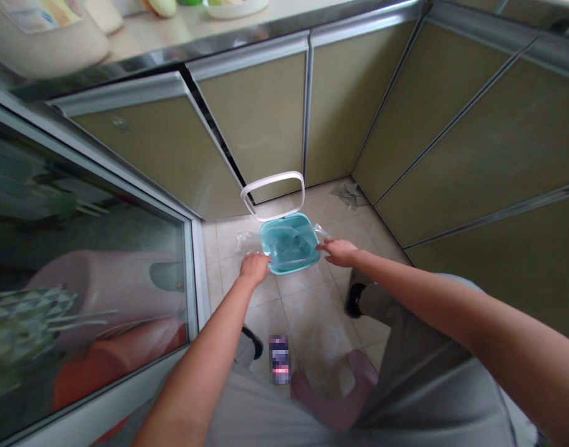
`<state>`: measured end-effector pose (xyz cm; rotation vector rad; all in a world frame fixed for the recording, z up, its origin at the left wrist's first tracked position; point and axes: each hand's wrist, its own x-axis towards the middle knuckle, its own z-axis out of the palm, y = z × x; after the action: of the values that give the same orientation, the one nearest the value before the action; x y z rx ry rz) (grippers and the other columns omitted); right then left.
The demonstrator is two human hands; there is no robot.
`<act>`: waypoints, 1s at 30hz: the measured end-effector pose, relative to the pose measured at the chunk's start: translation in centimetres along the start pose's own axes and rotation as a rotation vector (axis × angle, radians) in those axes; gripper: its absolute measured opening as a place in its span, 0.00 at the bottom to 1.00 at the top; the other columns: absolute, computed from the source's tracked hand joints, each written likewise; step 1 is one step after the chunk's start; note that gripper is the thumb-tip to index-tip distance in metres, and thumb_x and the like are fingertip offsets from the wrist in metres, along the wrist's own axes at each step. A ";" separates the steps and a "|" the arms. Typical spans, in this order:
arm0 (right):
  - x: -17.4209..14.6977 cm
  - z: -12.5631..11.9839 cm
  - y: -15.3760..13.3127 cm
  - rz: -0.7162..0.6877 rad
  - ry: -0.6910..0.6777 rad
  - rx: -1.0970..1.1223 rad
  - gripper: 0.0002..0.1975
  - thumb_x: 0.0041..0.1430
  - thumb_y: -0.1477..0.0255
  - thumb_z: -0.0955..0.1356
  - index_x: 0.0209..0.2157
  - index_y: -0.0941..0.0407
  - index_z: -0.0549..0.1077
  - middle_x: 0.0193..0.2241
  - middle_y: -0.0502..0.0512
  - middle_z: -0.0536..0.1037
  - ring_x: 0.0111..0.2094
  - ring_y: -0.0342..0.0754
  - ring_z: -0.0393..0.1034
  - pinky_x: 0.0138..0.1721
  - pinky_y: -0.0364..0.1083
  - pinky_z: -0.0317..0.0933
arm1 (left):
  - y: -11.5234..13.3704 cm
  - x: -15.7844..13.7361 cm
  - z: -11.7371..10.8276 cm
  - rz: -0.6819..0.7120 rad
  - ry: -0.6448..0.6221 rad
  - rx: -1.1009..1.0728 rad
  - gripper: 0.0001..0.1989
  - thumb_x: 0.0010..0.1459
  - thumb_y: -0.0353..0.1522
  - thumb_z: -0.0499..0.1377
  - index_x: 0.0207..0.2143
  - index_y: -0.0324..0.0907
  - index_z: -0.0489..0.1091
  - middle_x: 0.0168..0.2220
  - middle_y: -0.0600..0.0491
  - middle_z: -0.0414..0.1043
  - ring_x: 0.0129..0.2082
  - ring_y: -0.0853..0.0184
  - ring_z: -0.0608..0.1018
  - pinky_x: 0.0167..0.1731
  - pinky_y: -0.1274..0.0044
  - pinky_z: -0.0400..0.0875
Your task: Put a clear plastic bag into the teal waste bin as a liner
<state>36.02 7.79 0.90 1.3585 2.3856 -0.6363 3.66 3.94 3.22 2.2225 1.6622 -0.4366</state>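
Observation:
A teal trash bin (291, 264) stands on the floor, seen from above, its white hinged ring (304, 192) tipped up at the back. A clear plastic bag (247, 241) lies in the bin's mouth and spills over its left and right sides. At the front left of the rim, my left hand (255, 268) is closed on the bag's edge. My right hand (340, 252) is at the right rim, fingers pinched on the bag there. Exactly where the fingertips meet the film is too small to make out.
Beige cabinet doors (251, 112) stand behind the bin and to the right (489, 130). A sliding glass door (193, 279) borders the left. A grey cloth (348, 192) lies in the corner. A blurred-out object (280, 360) and a pinkish item (335, 397) are near my legs.

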 end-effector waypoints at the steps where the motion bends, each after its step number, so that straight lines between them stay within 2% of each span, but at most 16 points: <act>1: 0.2 -0.1 -0.2 -0.008 -0.010 -0.005 0.25 0.65 0.68 0.68 0.63 0.45 0.72 0.56 0.59 0.76 0.52 0.57 0.76 0.48 0.49 0.67 | 0.0 0.0 0.0 0.000 0.005 0.016 0.14 0.62 0.31 0.62 0.49 0.47 0.81 0.52 0.45 0.80 0.54 0.51 0.78 0.57 0.62 0.68; 5: 0.8 -0.9 -0.6 -0.022 0.000 -0.023 0.15 0.63 0.70 0.69 0.50 0.48 0.80 0.51 0.58 0.80 0.49 0.56 0.77 0.46 0.48 0.67 | -0.4 0.1 0.1 -0.011 0.018 0.028 0.12 0.61 0.30 0.62 0.45 0.46 0.82 0.48 0.45 0.81 0.52 0.53 0.79 0.55 0.63 0.69; 10: 1.1 -1.2 -0.4 -0.024 -0.005 -0.017 0.07 0.61 0.69 0.69 0.40 0.51 0.81 0.42 0.58 0.82 0.44 0.55 0.77 0.41 0.46 0.65 | -0.8 -0.1 0.1 -0.052 -0.017 0.022 0.12 0.61 0.27 0.58 0.41 0.45 0.81 0.46 0.46 0.82 0.49 0.54 0.81 0.53 0.64 0.69; 16: 0.5 0.1 0.0 -0.009 -0.069 0.029 0.05 0.57 0.69 0.72 0.36 0.50 0.81 0.38 0.57 0.82 0.41 0.54 0.77 0.39 0.46 0.64 | -1.0 -0.7 1.2 -0.069 -0.093 -0.014 0.13 0.63 0.29 0.55 0.40 0.44 0.81 0.46 0.43 0.81 0.47 0.54 0.81 0.51 0.65 0.70; 23: 1.1 1.8 0.4 0.002 -0.143 0.039 0.06 0.54 0.73 0.73 0.34 0.51 0.83 0.37 0.57 0.83 0.41 0.55 0.77 0.41 0.47 0.66 | -0.5 -1.0 3.0 -0.029 -0.163 0.001 0.13 0.63 0.29 0.55 0.38 0.43 0.81 0.43 0.43 0.82 0.45 0.54 0.82 0.48 0.66 0.71; 27: 2.2 1.9 0.8 0.076 -0.181 0.053 0.06 0.54 0.72 0.73 0.35 0.51 0.84 0.39 0.58 0.83 0.43 0.56 0.78 0.42 0.48 0.67 | -0.7 -0.4 4.3 -0.063 -0.172 -0.023 0.14 0.65 0.32 0.54 0.38 0.43 0.81 0.44 0.42 0.82 0.45 0.53 0.82 0.48 0.66 0.72; 30: 3.4 1.8 1.5 0.178 -0.149 0.080 0.07 0.55 0.70 0.73 0.37 0.51 0.84 0.41 0.59 0.83 0.44 0.57 0.78 0.43 0.48 0.67 | -1.6 0.2 5.5 -0.108 -0.165 -0.032 0.15 0.65 0.33 0.54 0.39 0.44 0.81 0.44 0.43 0.82 0.45 0.53 0.82 0.46 0.67 0.72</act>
<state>35.80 9.93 -2.62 1.4814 2.1160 -0.7611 1.91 2.15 -1.99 2.0214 1.6939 -0.5994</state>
